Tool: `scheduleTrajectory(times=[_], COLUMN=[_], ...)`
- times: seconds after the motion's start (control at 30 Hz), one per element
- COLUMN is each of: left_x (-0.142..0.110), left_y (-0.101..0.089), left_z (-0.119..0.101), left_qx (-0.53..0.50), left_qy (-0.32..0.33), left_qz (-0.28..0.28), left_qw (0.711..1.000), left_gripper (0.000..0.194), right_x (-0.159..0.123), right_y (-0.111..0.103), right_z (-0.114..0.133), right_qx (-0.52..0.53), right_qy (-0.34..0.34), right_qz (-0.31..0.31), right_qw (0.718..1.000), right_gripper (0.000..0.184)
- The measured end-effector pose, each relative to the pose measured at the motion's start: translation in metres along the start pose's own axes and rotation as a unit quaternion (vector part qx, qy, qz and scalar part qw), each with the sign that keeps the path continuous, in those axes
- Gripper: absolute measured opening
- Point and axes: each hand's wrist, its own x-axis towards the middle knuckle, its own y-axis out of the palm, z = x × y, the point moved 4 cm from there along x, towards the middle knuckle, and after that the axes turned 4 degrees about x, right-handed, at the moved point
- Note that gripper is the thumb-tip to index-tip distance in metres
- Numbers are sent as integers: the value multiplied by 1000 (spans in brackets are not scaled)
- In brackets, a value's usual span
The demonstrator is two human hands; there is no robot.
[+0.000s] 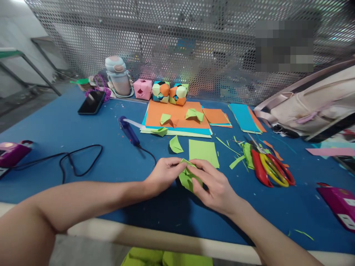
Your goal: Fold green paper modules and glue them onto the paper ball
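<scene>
Both my hands meet over the blue table top [83, 122] near its front edge, pinching one folded piece of light green paper [186, 178]. My left hand [163, 174] grips its left upper corner with closed fingers. My right hand [213, 186] holds the right side, fingers curled over the fold. Just beyond the hands lie a flat green paper square [203, 151] and a smaller folded green piece [175, 145].
Scissors with red and yellow handles [270, 168] lie right among green paper scraps. Behind: orange and blue paper sheets [177, 116], folded paper balls [169, 93], a pink paper cube [142, 88], a bottle [119, 75], a phone [92, 102]. A corded blue tool [129, 131], pink cases left and right, a bag [313, 99].
</scene>
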Motion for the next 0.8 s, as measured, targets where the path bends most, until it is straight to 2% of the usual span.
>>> scheduleTrajectory(times=[0.07, 0.13, 0.2, 0.27, 0.37, 0.57, 0.8], left_x=[-1, -2, -3, -3, -3, -3, -4], left_y=[-2, -2, -2, -3, -3, -2, -1], left_z=[-3, -4, -5, -6, -8, -10, -10], left_qx=[30, 53, 69, 93, 123, 135, 137], left_qy=[16, 26, 38, 61, 85, 86, 76], left_qz=[-10, -12, -17, -26, -38, -36, -28], left_qw=[999, 998, 997, 993, 988, 986, 987], left_gripper=[24, 25, 25, 27, 30, 29, 25], right_x=[2, 2, 1, 0, 1, 1, 1], right_y=[-3, -2, 0, 4, 6, 5, 1], right_z=[-2, -9, -16, -20, -24, -27, -25], right_qx=[49, 83, 78, 57, 71, 113, 89], right_qy=[62, 162, 241, 275, 304, 342, 273], right_qz=[-30, -54, -55, -40, -24, -5, 1], right_qw=[996, 982, 966, 959, 950, 933, 958], right_gripper=[26, 20, 13, 13, 17, 17, 14])
